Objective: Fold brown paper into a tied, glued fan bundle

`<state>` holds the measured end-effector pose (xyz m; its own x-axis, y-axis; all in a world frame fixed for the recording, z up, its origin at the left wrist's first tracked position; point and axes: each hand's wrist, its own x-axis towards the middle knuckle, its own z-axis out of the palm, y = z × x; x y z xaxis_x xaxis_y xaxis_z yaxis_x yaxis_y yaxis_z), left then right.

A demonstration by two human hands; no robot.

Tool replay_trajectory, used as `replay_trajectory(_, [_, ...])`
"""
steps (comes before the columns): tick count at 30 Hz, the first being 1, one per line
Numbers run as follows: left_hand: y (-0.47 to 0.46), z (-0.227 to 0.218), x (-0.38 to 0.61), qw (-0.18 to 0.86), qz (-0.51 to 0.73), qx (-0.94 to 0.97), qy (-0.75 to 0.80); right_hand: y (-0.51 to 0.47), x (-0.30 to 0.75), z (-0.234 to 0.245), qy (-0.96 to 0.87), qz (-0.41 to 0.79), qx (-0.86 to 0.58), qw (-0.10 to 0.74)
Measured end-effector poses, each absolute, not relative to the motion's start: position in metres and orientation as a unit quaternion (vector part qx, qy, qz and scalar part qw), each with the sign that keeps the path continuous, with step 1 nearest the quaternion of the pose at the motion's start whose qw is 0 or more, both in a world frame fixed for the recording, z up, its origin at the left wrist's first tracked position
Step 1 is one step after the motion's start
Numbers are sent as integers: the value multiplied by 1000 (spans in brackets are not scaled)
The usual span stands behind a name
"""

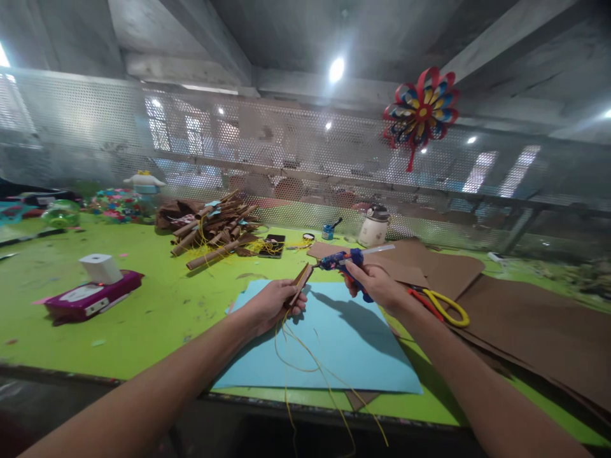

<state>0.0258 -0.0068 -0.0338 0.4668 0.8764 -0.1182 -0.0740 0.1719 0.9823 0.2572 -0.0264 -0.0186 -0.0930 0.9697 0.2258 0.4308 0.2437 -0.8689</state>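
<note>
My left hand [274, 304] is closed around a small folded brown paper piece [300, 282], with thin yellow strings [305, 356] hanging down from it over the table edge. My right hand [377, 284] grips a blue hot glue gun [344, 261], its nozzle pointing left at the top of the brown piece. Both hands hover above a light blue paper sheet [334, 343] lying on the green table [157, 312].
Brown paper sheets [525, 318] and yellow-handled scissors [446, 306] lie at the right. A heap of rolled brown paper sticks [214, 232], a phone [273, 245], a white jar [373, 227] sit farther back. A magenta box [90, 298] is at left. A paper pinwheel [421, 111] hangs on the mesh fence.
</note>
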Motion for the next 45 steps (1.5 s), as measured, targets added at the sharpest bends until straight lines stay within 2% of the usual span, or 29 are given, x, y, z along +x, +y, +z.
replay_trajectory(5, [-6,-34,26,673,353,536,368,-27,257,-19,-673,312,-523,420])
replay_trajectory(14, [-3,-35,26,669,352,530,384,-35,251,-12,-694,314,-536,364])
replay_trajectory(21, [-2,-38,26,672,351,532,377,-25,256,-20,-667,314,-529,420])
replay_trajectory(32, [-4,-35,26,683,349,526,367,-29,256,-17,-662,283,-527,452])
replay_trajectory(45, [-4,-31,25,683,366,512,371,-29,251,-20,-640,391,-494,440])
